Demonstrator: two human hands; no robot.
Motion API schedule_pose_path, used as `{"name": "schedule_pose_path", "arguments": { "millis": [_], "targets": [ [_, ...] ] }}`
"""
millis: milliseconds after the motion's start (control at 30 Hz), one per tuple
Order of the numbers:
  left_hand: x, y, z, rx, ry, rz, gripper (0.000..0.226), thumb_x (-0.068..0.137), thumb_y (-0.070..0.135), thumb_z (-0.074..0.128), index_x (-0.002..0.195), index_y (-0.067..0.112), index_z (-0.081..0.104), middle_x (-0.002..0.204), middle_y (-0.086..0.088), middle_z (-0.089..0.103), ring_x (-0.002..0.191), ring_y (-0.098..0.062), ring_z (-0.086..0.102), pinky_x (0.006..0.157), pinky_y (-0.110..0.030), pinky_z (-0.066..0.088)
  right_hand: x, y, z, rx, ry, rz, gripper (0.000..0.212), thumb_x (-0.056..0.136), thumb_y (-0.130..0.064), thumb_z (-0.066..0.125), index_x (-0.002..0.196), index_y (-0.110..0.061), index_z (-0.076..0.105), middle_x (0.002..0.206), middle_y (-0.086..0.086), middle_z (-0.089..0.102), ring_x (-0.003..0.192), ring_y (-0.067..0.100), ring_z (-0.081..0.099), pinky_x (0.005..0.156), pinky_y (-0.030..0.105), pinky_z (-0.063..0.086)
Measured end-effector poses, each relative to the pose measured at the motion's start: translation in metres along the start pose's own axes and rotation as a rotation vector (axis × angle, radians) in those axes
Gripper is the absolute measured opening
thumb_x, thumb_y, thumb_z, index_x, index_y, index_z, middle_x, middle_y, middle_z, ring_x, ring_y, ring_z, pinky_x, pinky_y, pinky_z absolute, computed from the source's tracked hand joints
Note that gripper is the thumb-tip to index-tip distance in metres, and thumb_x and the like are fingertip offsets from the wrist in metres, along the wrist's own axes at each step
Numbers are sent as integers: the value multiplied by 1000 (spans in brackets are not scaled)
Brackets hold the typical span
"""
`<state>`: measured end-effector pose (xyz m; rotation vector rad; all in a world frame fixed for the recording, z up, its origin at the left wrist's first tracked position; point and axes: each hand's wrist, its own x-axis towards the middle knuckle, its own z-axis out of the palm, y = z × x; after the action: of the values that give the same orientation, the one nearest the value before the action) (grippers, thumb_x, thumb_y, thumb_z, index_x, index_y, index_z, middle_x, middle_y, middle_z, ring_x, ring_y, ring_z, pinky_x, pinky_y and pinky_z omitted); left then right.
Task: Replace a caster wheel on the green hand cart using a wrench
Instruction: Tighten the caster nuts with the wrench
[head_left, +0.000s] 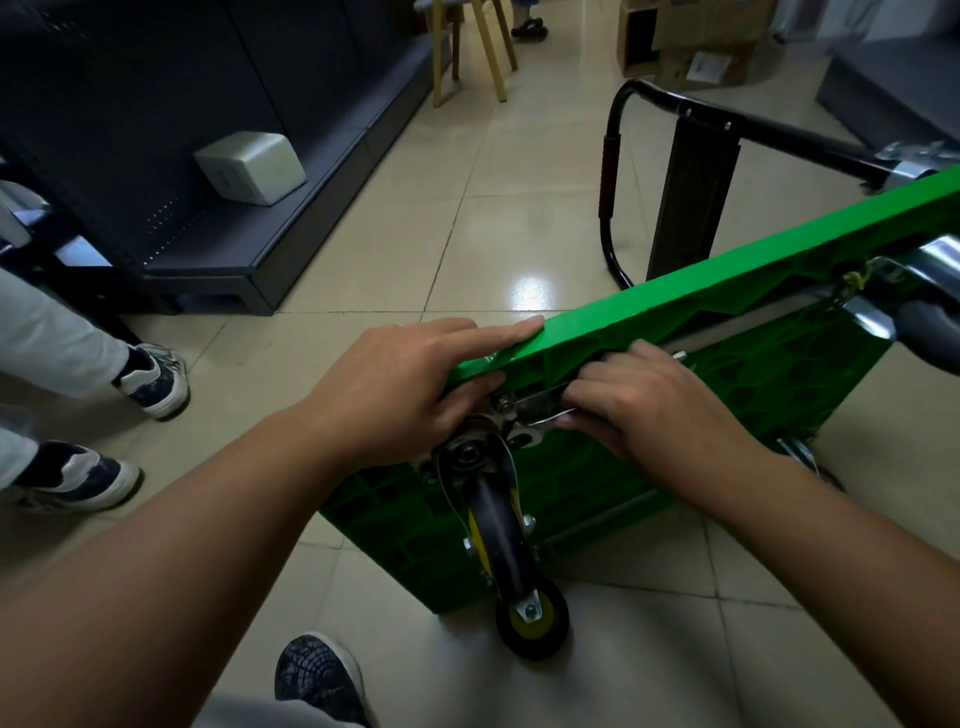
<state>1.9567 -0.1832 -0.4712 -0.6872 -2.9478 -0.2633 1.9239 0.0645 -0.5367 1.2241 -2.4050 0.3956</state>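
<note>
Two bare forearms reached up from the bottom of the frame, above a dark shoe (317, 675) at the lower edge. At centre the green hand cart (675, 306) stood tipped on its side on the tiled floor, ribbed underside toward the camera and black handle (618, 156) at the upper right. The caster wheel (501, 540) hung from the cart's near corner, just below both hands. The left hand (395, 384) gripped that corner, forefinger straight along the top edge and the other fingers curled down beside the caster's mounting plate. The right hand (654, 410) had its fingers curled round the wrench (540, 400), whose head sat on a nut (503, 402) at the plate. Whether the nut was being loosened or tightened could not be told. Doing it well would call for seating the jaws fully on the flats, short swings clear of the ribs, and the left hand bracing the cart against the pull.
</note>
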Motion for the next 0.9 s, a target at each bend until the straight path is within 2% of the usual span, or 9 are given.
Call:
{"name": "schedule_pose_path", "arguments": {
  "millis": [133,267,400,500,600,700,767,833,900],
  "targets": [
    [1,-1,0,-10,7,1,54,103,46,48,155,53,34,116,8,70,95,-19,66,75,-44,54,-3,-1,9,-39,70,3,14,87,-22,78,80,-13,70,75,3,65,67,27,60,67,37,45],
    [0,1,0,-4,10,-2,55,103,45,49,155,52,34,108,9,68,83,-16,62,70,-44,54,-23,-7,33,102,130,203,13,88,-22,76,83,-11,71,78,3,67,69,24,59,70,36,43],
    [0,0,0,-10,8,-3,56,102,45,48,156,51,34,108,11,68,85,-15,63,70,-43,54,-42,-25,66,455,215,573,8,85,-21,80,84,-16,74,80,-6,69,75,15,62,71,31,46],
    [1,0,0,-10,6,-3,55,102,46,47,155,52,34,112,11,69,89,-16,65,72,-43,55,-48,-48,86,878,256,864,9,87,-20,78,80,-25,73,76,-13,72,75,1,67,66,12,48],
    [1,-1,0,-19,1,1,55,102,46,48,155,51,35,114,10,69,93,-19,66,74,-44,55,-49,-70,99,1116,321,973,12,89,-23,75,79,-28,76,76,-7,74,71,6,70,62,14,51],
    [1,0,0,-25,4,4,55,102,45,49,155,50,36,115,9,69,94,-21,67,74,-45,55,-48,-81,101,1243,327,988,7,85,-38,72,84,-32,77,76,-2,74,69,10,69,61,18,52],
    [1,1,-1,-33,7,8,55,102,45,49,155,50,37,114,9,70,93,-22,67,74,-45,55,-52,-73,97,1184,290,946,8,86,-33,73,83,-27,77,77,-1,74,72,11,70,63,19,53],
    [0,1,-2,-33,3,5,55,101,46,49,155,50,37,114,8,70,91,-21,67,73,-45,55,-61,-50,82,982,223,819,5,89,-24,75,83,-25,75,78,-5,72,75,10,68,67,20,52],
    [0,1,-2,-30,-2,3,55,101,46,47,155,51,35,115,8,70,91,-20,66,73,-45,55,-67,-19,61,630,91,565,2,90,-21,75,90,-19,74,83,-9,69,81,13,65,73,30,52]
  ]
}}
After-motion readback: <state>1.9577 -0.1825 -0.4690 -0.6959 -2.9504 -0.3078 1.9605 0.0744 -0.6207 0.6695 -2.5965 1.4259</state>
